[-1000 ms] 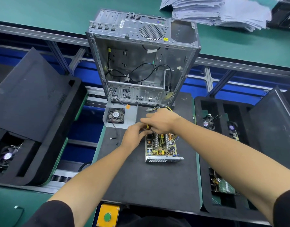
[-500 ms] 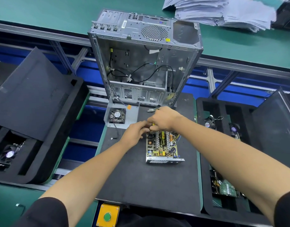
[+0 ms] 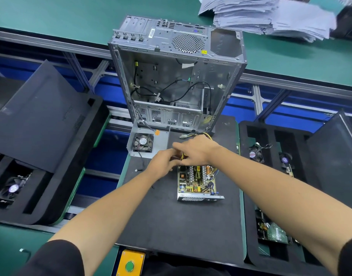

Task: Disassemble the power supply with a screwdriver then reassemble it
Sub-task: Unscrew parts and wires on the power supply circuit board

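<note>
my left hand [image 3: 164, 163] and right hand [image 3: 197, 150] meet over the far end of the open power supply [image 3: 197, 181] on the black mat [image 3: 171, 226] — fingers curled round something yellow, too hidden to name

Hands [image 3: 183, 156] blurred, hiding power supply [image 3: 197, 180] far end.

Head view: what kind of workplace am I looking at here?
Probably an electronics assembly or teardown line. An opened power supply lies on a black mat beside a stripped computer case, and foam trays with fans flank it on a conveyor frame.
</note>
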A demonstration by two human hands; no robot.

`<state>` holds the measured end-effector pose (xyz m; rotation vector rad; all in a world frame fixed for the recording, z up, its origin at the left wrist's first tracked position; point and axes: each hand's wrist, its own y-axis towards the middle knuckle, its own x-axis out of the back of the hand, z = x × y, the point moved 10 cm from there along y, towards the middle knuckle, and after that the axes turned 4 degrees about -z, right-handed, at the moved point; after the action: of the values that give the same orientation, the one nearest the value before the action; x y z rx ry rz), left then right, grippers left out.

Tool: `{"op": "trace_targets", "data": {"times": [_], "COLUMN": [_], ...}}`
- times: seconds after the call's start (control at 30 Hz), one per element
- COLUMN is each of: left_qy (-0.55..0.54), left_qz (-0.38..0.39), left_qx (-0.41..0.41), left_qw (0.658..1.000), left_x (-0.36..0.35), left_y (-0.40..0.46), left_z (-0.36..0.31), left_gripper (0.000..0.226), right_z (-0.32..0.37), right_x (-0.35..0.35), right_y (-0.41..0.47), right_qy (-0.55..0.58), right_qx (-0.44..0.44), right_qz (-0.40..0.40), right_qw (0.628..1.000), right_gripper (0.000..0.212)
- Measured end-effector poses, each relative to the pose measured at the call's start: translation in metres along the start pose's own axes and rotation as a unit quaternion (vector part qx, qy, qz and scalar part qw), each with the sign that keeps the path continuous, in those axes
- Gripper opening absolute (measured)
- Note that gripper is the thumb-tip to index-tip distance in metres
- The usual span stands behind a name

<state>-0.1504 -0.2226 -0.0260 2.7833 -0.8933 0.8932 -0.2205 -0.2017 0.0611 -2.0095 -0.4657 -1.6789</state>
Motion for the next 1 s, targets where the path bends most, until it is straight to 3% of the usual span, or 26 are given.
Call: {"op": "trace_targets", "data": {"times": [0.2, 0.3, 0.47, 0.83, 1.0], "left_qy": [-0.027, -0.026, 0.004, 0.016, 0.024], "left_qz": [0.014, 0.019, 0.001, 0.005, 0.014], "left_qx": [0.014, 0.009, -0.005, 0.006, 0.017], "left_qw": [0.999, 0.999, 1.0, 1.0, 0.999], "left_x": [-0.003, -0.001, 0.003, 0.002, 0.002], "left_y": [0.0, -0.001, 0.001, 0.005, 0.005], "left_z": [0.008, 0.009, 0.004, 0.003, 0.005], "left_gripper": [0.024, 0.034, 0.029, 0.025, 0.032], "right_z": [0.003, -0.004, -0.011, -0.016, -0.011], "right_x": [0.002, -0.001, -0.002, -0.001, -0.004], "right_y": [0.002, 0.007, 0.014, 0.023, 0.026], "right_qy": [0.016, 0.033, 0.066, 0.051, 0.005], "right_qx": [0.058, 0.029, -0.007, -0.059, -0.059], "right_qz": [0.008, 0.015, 0.019, 0.034, 0.054], "right_qw": [0.998, 0.999, 0.998, 0.996, 0.997], "right_gripper": [0.018, 0.02, 0.022, 0.021, 0.033]}}
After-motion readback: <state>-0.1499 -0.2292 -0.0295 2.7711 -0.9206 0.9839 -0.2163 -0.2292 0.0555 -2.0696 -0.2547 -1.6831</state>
